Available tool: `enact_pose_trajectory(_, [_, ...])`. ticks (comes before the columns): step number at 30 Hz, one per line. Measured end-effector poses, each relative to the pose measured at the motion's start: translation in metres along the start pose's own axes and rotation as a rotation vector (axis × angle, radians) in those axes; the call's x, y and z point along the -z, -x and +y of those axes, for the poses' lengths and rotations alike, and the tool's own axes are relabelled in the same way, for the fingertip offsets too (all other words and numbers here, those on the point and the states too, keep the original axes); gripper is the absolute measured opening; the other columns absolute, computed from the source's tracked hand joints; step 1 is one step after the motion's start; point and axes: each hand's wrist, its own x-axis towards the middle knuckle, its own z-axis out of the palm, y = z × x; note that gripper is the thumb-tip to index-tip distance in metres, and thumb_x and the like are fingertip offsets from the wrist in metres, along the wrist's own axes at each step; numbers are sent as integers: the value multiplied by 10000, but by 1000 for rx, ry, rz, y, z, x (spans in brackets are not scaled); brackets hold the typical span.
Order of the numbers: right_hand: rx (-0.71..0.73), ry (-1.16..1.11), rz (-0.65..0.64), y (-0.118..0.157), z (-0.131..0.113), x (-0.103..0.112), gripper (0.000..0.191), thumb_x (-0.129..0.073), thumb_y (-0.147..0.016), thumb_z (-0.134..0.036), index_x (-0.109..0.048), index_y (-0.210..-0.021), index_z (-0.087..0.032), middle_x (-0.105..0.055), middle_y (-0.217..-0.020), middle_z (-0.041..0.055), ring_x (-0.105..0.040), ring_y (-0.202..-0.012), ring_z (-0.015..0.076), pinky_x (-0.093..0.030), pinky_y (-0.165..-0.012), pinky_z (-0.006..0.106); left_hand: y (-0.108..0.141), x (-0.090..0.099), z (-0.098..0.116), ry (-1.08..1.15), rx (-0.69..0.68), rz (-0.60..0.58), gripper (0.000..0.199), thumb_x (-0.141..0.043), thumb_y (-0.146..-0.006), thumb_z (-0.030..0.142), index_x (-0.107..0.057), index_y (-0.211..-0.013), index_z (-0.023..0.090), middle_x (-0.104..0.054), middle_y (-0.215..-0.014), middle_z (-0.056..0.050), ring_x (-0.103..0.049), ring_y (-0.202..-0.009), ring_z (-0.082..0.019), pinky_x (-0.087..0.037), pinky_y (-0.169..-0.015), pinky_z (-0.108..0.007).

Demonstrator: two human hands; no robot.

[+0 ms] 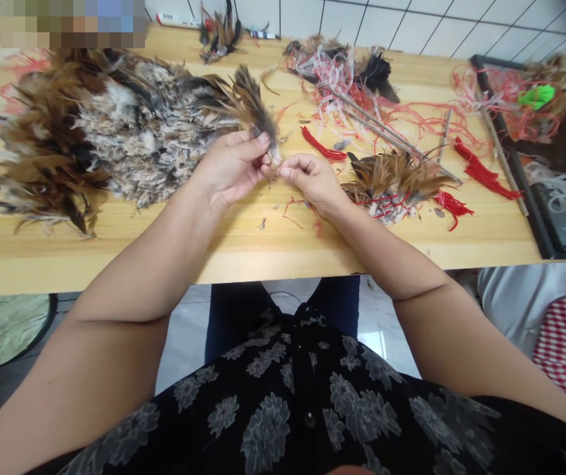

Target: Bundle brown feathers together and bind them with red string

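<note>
A small bunch of brown and black feathers (257,112) is held over the pale yellow wooden surface (243,257), pinched near its quill end between thumb and fingers of the left hand (233,163). The right hand (313,183) has thumb and forefinger pressed together beside that end; what they grip cannot be determined. Leftward lies a large heap of brown and grey-white feather bundles (139,142); rightward, a hank of red string (323,146) and a brown feather cluster crossed by red strands (404,178).
</note>
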Motion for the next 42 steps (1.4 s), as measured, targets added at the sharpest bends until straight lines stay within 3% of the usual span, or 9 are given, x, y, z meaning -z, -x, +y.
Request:
enact_pose_trajectory(3, [35, -10, -2, -1, 2, -1, 688, -986, -783, -862, -792, -924, -217, -831, -1007, 50, -737, -990, 201, -644, -1034, 379, 5, -8, -1, 46, 27, 1, 425, -1043, -1024, 203, -698, -777, 207, -663, -720, -14, -682, -630, -155, -620, -582, -223])
enact_pose_trajectory(7, [74, -7, -28, -2, 2, -2, 699, -960, -807, -877, -785, -937, -213, -857, -1059, 74, -771, -1055, 227, -657, -1063, 408, 15, -20, 0, 119, 59, -28, 357, -911, -1118, 132, -757, -799, 183, -694, -738, -21, -656, -627, -128, -593, -606, -185])
enact_pose_trajectory(16, [58, 39, -42, -4, 10, 0, 706, -952, -825, -875, -754, -975, -215, -817, -1013, 38, -728, -998, 189, -636, -1031, 373, 15, -23, 6, 136, 46, 28, 435, -727, -1241, 67, -618, -833, 171, -607, -698, 26, -599, -675, -109, -502, -704, -222])
enact_pose_trajectory(23, [55, -10, -53, -3, 3, -3, 751, -937, -793, -926, -741, -958, -221, -880, -1094, 69, -777, -1082, 210, -652, -1119, 405, 18, -34, 8, 117, 75, 77, 522, -672, -1248, 47, -669, -738, 159, -615, -656, -4, -582, -613, -114, -491, -628, -229])
enact_pose_trajectory(29, [72, -6, -52, -2, 1, -4, 697, -953, -825, -871, -722, -922, -221, -862, -1036, 59, -779, -1060, 209, -657, -1082, 391, 19, -26, -1, 109, 58, -17, 371, -893, -1128, 114, -739, -798, 182, -684, -724, -13, -638, -659, -142, -550, -654, -235])
enact_pose_trajectory(34, [69, 19, -60, -3, 5, -3, 679, -945, -857, -847, -705, -928, -216, -845, -1038, 63, -758, -1048, 198, -645, -1055, 362, 19, -24, -2, 85, 37, -42, 400, -878, -1142, 120, -728, -777, 183, -654, -726, -6, -620, -648, -125, -548, -639, -202])
enact_pose_trajectory(38, [58, 58, -70, -4, 5, -1, 652, -895, -922, -843, -719, -991, -218, -817, -1045, 47, -734, -1073, 189, -628, -1075, 351, 16, -19, 3, 45, -24, -23, 444, -819, -1162, 103, -692, -746, 193, -638, -707, -7, -578, -643, -133, -520, -662, -241])
enact_pose_trajectory(42, [67, 72, -96, -7, 9, 3, 665, -855, -945, -865, -716, -1029, -220, -790, -1044, 41, -729, -1080, 193, -626, -1061, 346, 14, -12, 5, -134, -90, -26, 407, -980, -1074, 212, -691, -788, 212, -654, -729, 3, -575, -697, -162, -477, -719, -302])
